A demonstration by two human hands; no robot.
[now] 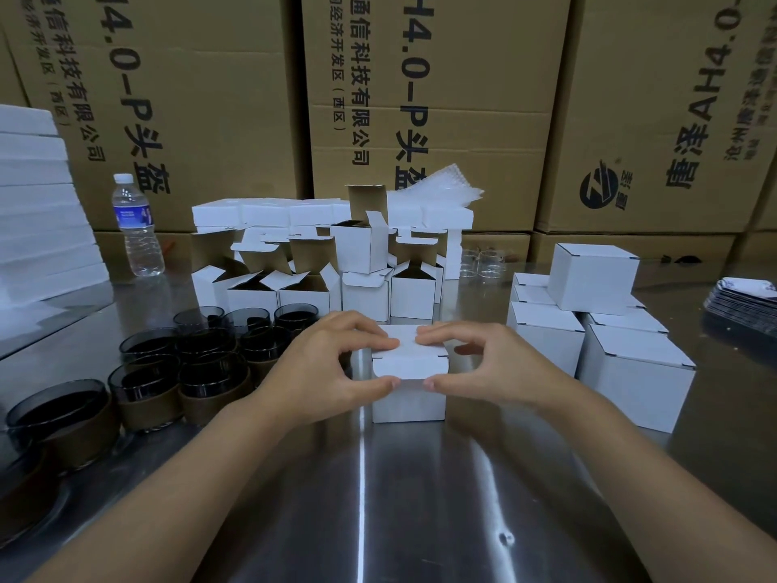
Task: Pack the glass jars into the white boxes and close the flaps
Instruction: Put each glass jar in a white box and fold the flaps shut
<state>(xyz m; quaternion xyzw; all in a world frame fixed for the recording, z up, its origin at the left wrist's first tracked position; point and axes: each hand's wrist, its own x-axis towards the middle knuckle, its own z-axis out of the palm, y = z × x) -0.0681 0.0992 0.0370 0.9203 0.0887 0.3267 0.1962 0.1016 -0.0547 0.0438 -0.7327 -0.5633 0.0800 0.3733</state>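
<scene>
Nearest me is bare steel table (378,511), with both forearms reaching in from the bottom edge. The left hand (332,366) and right hand (483,363) meet on 1 white box (410,399), which stands on the table at centre. Both hands sit the same way: fingers curled, forefinger tip pressing on the lid top, thumb tip against the lid's front edge. So each hand pinches the top flap from its own side. The lid lies flat, but I can't tell if the tuck is fully in. The contents are hidden.

Left of that box is a cluster of dark glass jars (210,368) with brown bands round the lower half. They stand upright, packed touching, and run down to the left edge. Just beside the right hand are closed white boxes (635,372), with 1 top box (593,279) stacked on them.

Behind the hands I see rows of open white boxes (302,294), flaps up and brown inside, some stacked 2 high. Right of these stand clear glass jars (483,263), upright and side by side. Above is a pile of clear plastic sheets (433,189), blurred.

Far left are a water bottle (136,229), upright with a white cap, and a stack of white slabs (38,204). At the far right edge is a stack of dark flat items (744,300); I can't tell what they are. At the back is a wall of brown cartons (210,98) with black print.
</scene>
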